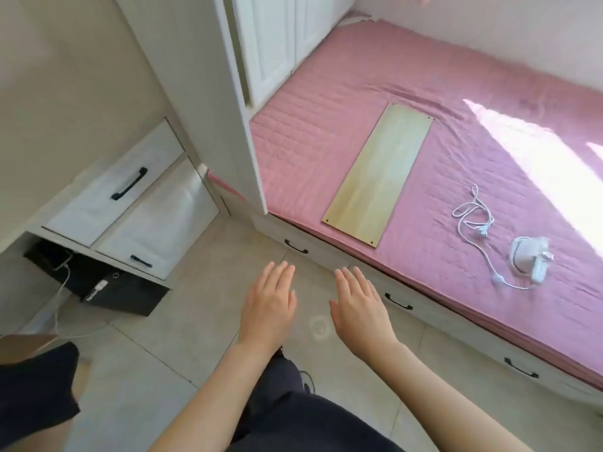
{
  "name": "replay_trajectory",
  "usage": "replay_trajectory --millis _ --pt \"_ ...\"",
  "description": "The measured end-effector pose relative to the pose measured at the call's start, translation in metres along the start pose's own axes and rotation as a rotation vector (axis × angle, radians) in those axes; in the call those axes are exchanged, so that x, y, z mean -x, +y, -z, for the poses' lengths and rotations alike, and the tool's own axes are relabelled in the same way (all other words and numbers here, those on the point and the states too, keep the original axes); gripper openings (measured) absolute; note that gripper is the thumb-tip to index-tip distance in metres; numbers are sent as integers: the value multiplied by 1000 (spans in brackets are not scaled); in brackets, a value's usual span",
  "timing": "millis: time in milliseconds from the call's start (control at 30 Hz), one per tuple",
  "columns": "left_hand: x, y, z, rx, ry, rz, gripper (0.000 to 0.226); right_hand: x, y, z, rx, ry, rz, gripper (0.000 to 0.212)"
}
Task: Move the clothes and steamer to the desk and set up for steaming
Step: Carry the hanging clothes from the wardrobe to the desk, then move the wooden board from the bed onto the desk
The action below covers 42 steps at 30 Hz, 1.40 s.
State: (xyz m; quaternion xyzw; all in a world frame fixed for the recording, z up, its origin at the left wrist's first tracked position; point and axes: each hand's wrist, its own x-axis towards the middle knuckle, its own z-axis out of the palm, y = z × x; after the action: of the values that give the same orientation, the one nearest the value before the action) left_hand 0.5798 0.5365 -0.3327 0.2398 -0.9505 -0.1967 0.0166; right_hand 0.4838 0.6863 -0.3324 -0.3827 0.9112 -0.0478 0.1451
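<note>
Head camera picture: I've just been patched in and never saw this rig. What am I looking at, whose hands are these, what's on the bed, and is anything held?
There is no machine here. A person wears a wide-angle camera on the head, and it looks forward and down, so the one picture shows that person's own arms. The left hand and right hand are bare, side by side over the floor, with fingers straight. Neither holds anything.

To the right is a bed with a pink cover. On it lie a pale wooden board and, nearer the right edge of the picture, the white steamer. Its cord is loosely looped beside it, with the plug lying on the cover. To the left are white drawers.

No clothes can be made out in this picture.
</note>
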Motion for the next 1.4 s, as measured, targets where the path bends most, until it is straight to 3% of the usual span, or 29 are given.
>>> replay_trajectory --millis 500,800,967,1167,1400 --pt "-191 68 -35 -60 -170 -361 55 -100 115 49 -81 58 -330 56" --pt "-302 81 -58 -47 -303 -366 55 -178 173 60 -82 12 -408 53" --pt "-342 94 -82 4 -385 -274 53 -213 216 58 -103 -25 -409 54" --pt "-379 116 -127 89 -504 -47 52 -251 281 47 -217 -50 -439 44" --pt "-411 142 -179 113 -492 211 51 -286 350 28 -184 -185 -259 37"
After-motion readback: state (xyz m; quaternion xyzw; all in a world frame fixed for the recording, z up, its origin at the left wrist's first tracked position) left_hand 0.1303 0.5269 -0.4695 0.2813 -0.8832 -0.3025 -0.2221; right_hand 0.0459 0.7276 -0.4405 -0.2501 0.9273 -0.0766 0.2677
